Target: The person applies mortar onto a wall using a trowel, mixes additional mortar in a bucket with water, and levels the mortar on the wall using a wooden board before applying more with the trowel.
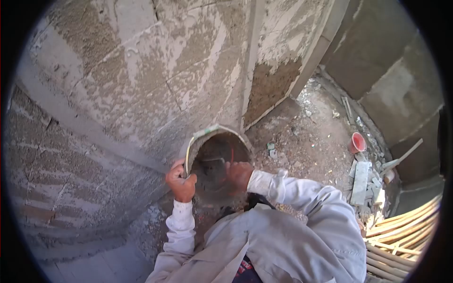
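Note:
A round mortar pan [211, 129] with a pale, worn rim is in front of my body, its inside dark with wet-looking mortar [210, 181]. My left hand [181, 183] is closed on the pan's left rim, thumb toward the inside. Over the right side of the opening, my right hand [239, 175] is closed around what looks like a trowel [214, 160]; only a thin bent metal part shows, and its blade and handle are mostly hidden. A thin red strip [232, 153] shows inside the pan above the right hand.
A brick wall [155, 70], partly plastered, rises ahead and left, with a vertical edge strip [252, 61]. Rubble lies on the ground to the right. Beyond are a red bucket [358, 142], broken boards [360, 183] and bundled poles [406, 236].

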{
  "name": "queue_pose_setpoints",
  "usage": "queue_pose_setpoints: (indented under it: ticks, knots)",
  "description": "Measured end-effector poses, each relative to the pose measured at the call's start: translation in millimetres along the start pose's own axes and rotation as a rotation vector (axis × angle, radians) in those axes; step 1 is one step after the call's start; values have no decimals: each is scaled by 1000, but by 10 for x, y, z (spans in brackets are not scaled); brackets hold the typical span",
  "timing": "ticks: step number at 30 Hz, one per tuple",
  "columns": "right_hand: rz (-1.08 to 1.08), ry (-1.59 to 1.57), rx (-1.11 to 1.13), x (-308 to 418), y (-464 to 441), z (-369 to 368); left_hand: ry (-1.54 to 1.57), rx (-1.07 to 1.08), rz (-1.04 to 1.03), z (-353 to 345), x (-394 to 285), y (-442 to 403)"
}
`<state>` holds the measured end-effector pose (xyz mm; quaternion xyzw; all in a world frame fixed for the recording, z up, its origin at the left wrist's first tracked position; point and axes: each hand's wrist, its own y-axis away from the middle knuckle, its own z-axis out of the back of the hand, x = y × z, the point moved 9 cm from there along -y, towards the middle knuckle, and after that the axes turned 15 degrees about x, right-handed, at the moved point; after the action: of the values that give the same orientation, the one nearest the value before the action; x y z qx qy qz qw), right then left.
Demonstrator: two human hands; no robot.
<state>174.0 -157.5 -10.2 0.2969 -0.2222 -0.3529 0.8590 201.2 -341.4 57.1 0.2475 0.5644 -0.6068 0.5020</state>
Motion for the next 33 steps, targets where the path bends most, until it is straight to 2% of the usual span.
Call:
queue_pose_setpoints:
  ticks: [1, 2, 3, 4, 5, 6, 7, 9, 10, 12, 13, 15, 16, 17, 18, 19, 20, 24, 27, 31, 33]
  knots:
    - [-50, -34, -206, 15, -49, 127, -65, 41, 59, -35, -82, -45]
    - [-92, -76, -413, 36, -54, 236, -44, 50, -34, -80, -169, -95]
    - [-71, -141, -581, 130, -303, -11, -56, 43, -130, -115, -390, -168]
    - [-128, -253, -454, 303, -168, -72, -43, 38, -107, -111, -398, -236]
    - [-134, -183, -287, 360, -197, -221, -45, 45, -58, -35, -361, -242]
    - [31, 10, -83, 377, -303, -460, -53, 55, -1, 23, -304, -246]
    - [172, 134, -24, 402, -337, -478, -40, 47, -46, 37, -322, -254]
    - [92, -163, -102, 135, 40, -107, -13, 30, -103, 73, -306, -196]
    - [-5, -272, -238, -25, 55, 40, -18, 40, -105, 68, -311, -152]
    - [-113, -451, -297, -265, -250, -38, -44, 57, -87, 28, -382, -179]
    - [-115, -526, -211, -264, -485, -253, -42, 40, -132, 33, -490, -195]
    - [-42, -227, -272, -101, -608, -551, -60, 39, -150, 79, -535, -253]
    - [121, -287, -129, 80, -280, -299, -48, 13, -198, 101, -559, -269]
    - [128, -252, -142, -42, -576, -580, -76, 30, -197, 138, -481, -245]
    - [42, -312, -29, 74, -198, -205, -93, 32, -160, 181, -413, -189]
    - [-71, -424, -201, -48, -187, -71, -93, 28, -153, 169, -388, -205]
    - [-96, -414, -240, -159, -204, 81, -87, 16, -140, 166, -360, -211]
    - [-102, -465, -303, -114, -229, -201, -49, 67, -248, 109, -556, -184]
    - [12, -1111, 211, 117, -106, -641, 38, 146, -294, -8, -726, -161]
    - [564, -1892, 530, 472, 93, -809, 135, 223, -179, 2, -591, -126]
    - [688, -2023, 600, 617, 118, -814, 129, 232, -123, 42, -470, -110]
